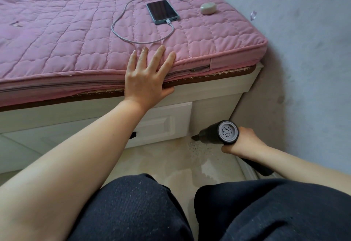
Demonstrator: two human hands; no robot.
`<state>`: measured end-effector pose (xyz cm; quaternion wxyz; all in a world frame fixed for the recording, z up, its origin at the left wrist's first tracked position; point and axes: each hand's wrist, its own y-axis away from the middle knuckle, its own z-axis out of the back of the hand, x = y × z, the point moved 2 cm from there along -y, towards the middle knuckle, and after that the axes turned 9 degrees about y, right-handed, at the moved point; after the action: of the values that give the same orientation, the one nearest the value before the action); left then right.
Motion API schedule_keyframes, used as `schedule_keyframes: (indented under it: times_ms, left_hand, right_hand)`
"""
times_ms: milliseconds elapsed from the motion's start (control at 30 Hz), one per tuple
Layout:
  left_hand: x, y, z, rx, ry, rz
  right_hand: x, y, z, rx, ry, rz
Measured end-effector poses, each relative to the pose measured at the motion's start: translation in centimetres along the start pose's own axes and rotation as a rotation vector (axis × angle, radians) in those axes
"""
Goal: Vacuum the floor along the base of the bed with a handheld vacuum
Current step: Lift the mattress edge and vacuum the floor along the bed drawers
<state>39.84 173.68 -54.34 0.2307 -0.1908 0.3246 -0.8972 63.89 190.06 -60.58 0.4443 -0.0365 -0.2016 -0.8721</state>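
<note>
Gripping the handheld vacuum (222,132), the right hand (241,142) must sweep crumbs (197,148) just ahead (left hand (147,77) flat on bed (57,31)).

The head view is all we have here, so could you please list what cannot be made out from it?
- Handheld vacuum: its handle is covered by the right hand.
- Nozzle tip: too small and dark to tell whether it touches the floor.
- Charging cable: its far end leaves the top edge.
- Left hand: its palm faces down on the mattress, so contact underneath is hidden.
- Phone: screen dark.
</note>
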Motion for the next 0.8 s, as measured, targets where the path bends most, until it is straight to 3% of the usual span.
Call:
schedule_keyframes:
  times_ms: [800]
  left_hand:
    - [0.0, 0.1, -0.1, -0.014, 0.006, -0.002]
  right_hand:
    - [-0.7, 0.3, -1.0, -0.018, -0.174, -0.102]
